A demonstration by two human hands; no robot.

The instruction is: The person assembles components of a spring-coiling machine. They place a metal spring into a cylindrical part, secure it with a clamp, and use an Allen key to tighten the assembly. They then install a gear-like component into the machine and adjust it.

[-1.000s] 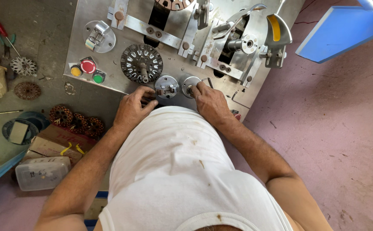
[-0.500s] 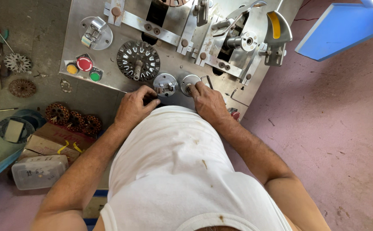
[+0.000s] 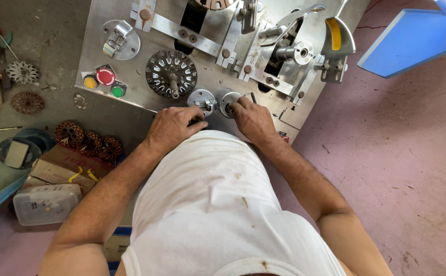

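- The place is a workshop with a pinkish concrete floor [image 3: 402, 153] on the right side and a grey, dusty table [image 3: 39, 46] on the left side.
- A steel machine panel [image 3: 131, 110] fills the top middle of the view, and the person in a white undershirt stands close against its near edge.
- The left hand [image 3: 174, 128] lies on the near edge of the panel with curled fingers; its fingertips are at the left round metal knob [image 3: 201, 99], but I cannot tell if they really grip it.
- The right hand [image 3: 253, 118] is closed around the right round metal knob [image 3: 229, 102], with thumb and fingers touching its rim.
- The two knobs sit side by side, almost touching, near the front edge of the panel, between both hands.
- Just behind the left knob there is a round slotted stator core [image 3: 172, 74] with a short shaft in the middle.
- To the left of the core are three push buttons: yellow [image 3: 90, 82], red [image 3: 105, 76] and green [image 3: 117, 91].
- On the right part of the panel stands a lever with a yellow grip [image 3: 337, 36].
- On the table lie several copper-wound stators [image 3: 87, 140], a toothed metal disc [image 3: 22, 72], a cardboard box [image 3: 54, 168] and a clear plastic box [image 3: 44, 204].
- A blue board [image 3: 412, 41] is in the top right corner.
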